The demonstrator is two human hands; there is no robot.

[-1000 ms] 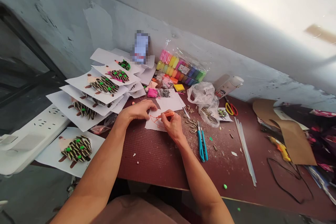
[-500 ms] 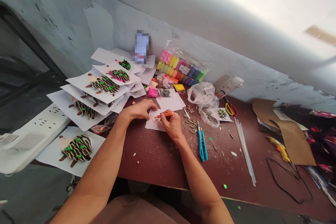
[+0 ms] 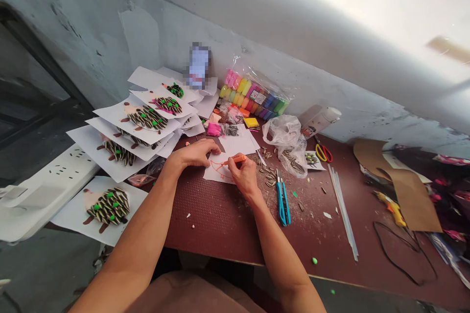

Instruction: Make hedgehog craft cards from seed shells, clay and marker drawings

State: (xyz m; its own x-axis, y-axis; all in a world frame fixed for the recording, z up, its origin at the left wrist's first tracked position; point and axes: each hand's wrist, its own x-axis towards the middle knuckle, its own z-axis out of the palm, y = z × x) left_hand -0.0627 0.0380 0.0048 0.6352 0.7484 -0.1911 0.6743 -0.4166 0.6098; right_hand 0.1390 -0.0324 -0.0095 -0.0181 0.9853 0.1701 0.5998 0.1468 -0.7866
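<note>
My right hand pinches an orange marker pen, its tip down on a small white sheet of paper. Orange curved lines on that sheet form part of an outline, partly covered by the hand. At the sheet's upper left edge rests my left hand, fingers stretched out and holding nothing. Right of the pen lie loose sunflower seeds and a teal utility knife. Just behind the drawing are blank white sheets.
Seed-covered hedgehog pictures are stacked at left beside a white power strip. A pack of coloured clay and a phone lean at the wall. Scissors, clear glue sticks and a yellow glue gun lie at right.
My right hand has shifted slightly right with the marker pen, and the orange line on the paper now reaches farther right. My left hand stays in place.
</note>
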